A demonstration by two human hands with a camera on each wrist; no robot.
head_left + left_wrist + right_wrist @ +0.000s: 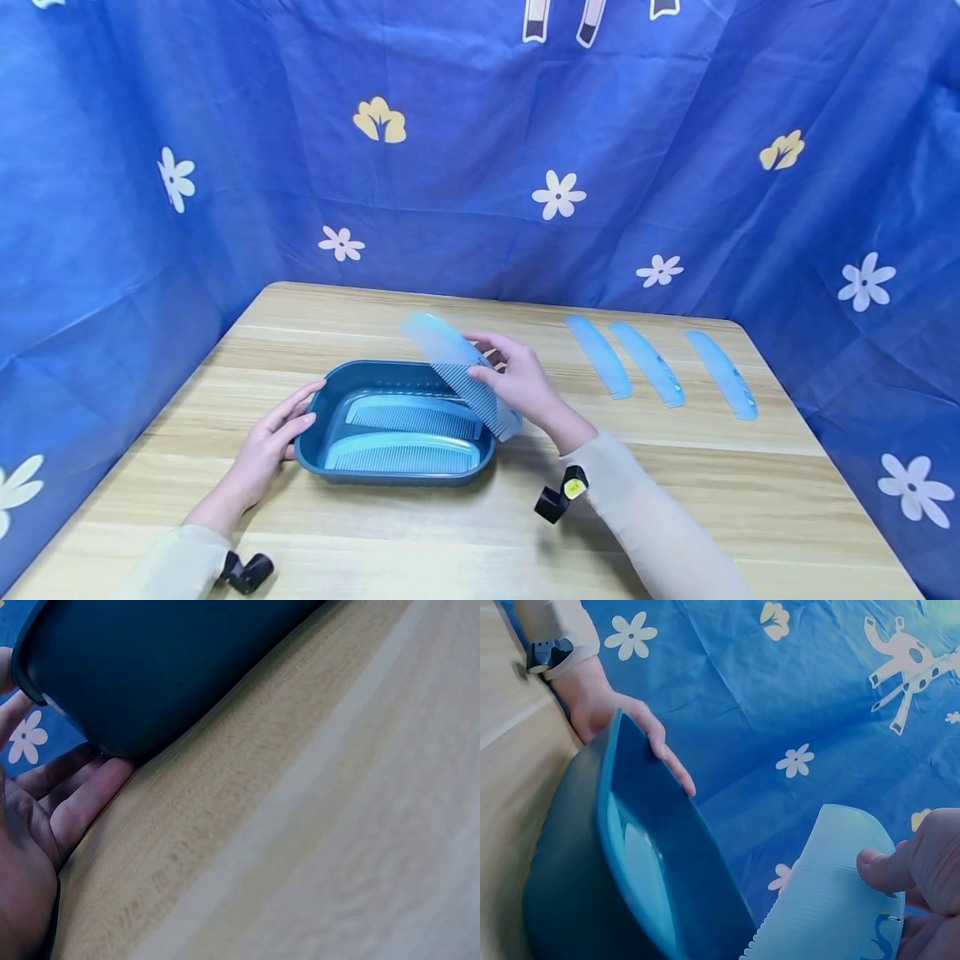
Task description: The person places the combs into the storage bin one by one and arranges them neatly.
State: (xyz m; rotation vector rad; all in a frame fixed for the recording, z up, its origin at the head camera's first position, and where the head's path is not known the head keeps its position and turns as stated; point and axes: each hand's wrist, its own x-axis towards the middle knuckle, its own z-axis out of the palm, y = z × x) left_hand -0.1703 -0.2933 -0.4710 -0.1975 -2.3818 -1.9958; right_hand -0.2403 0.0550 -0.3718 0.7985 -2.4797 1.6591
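- The right hand (521, 382) pinches a light blue comb (459, 372) between thumb and fingers, holding it tilted above the right end of the dark blue basin (318, 450). The comb's teeth point down toward the basin, and its lower end hangs over the rim.
- In the right wrist view the thumb (889, 866) presses on the comb's flat spine, so the grip is narrow and closed on the comb, not loose.
- The left hand (272, 442) rests with straight, relaxed fingers against the basin's left wall. The left wrist view shows its fingers (79, 802) touching the base of that wall where it meets the wooden table (675, 492); the hand steadies the basin and clasps nothing.
- Two combs (408, 433) already lie flat inside the basin, one behind the other, with their teeth facing the near side.
- Three more combs (660, 367) lie side by side on the table to the right of the basin, well apart from it and untouched.
- Judged from how things lie, the work stands near its middle: two combs are in, a third is held over the opening but not yet let go, and three are left on the table.
- A blue cloth with flowers (558, 196) hangs behind and beside the table.
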